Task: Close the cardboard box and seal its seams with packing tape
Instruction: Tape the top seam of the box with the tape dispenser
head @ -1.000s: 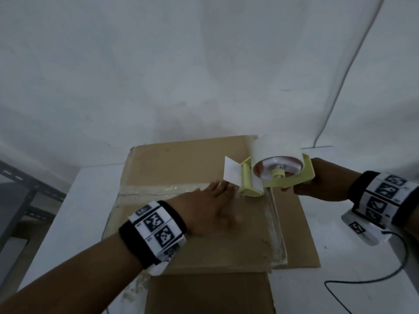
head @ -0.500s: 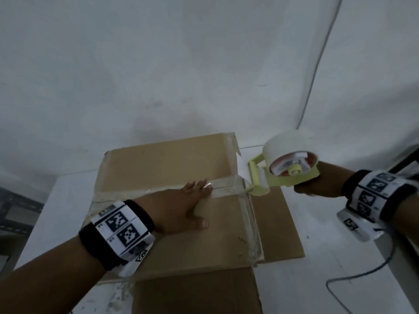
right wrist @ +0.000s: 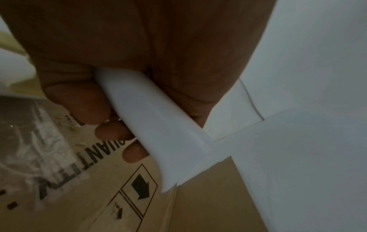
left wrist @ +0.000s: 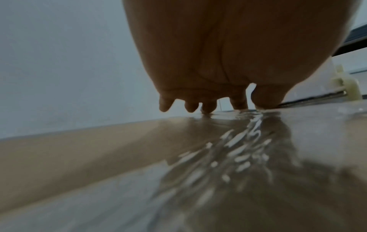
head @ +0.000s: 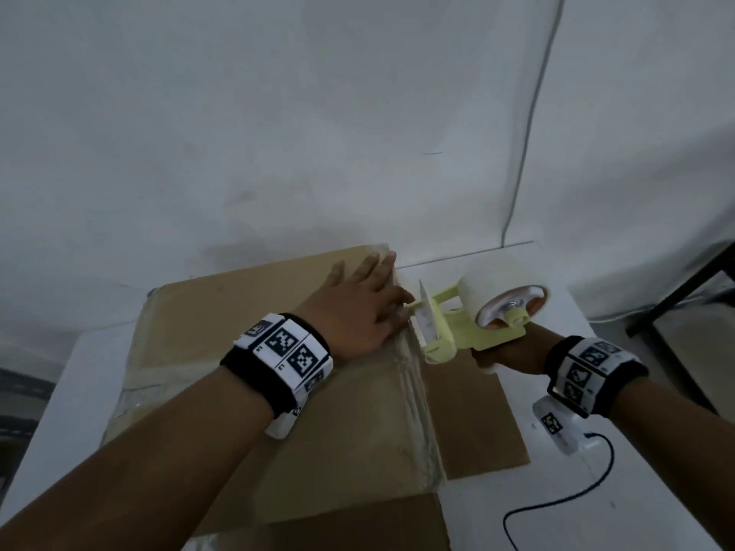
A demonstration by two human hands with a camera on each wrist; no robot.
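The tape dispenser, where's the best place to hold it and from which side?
Grip the tape dispenser by its white handle at the rear, coming from the right, away from the box. The right hand wraps it so, keeping clear of the blade end and the roll.

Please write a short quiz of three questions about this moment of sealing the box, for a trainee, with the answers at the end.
1. True or false: the left hand lies flat, fingers straight, on top of the cardboard box.
2. What does the right hand grip?
A) scissors
B) the tape dispenser
C) a loose roll
3. Fill in: the dispenser's front end is beside the box's ____ edge, as the head view shows it.

Key
1. True. The left wrist view shows the fingertips on the taped surface.
2. B. The fingers curl round its white handle.
3. Right.
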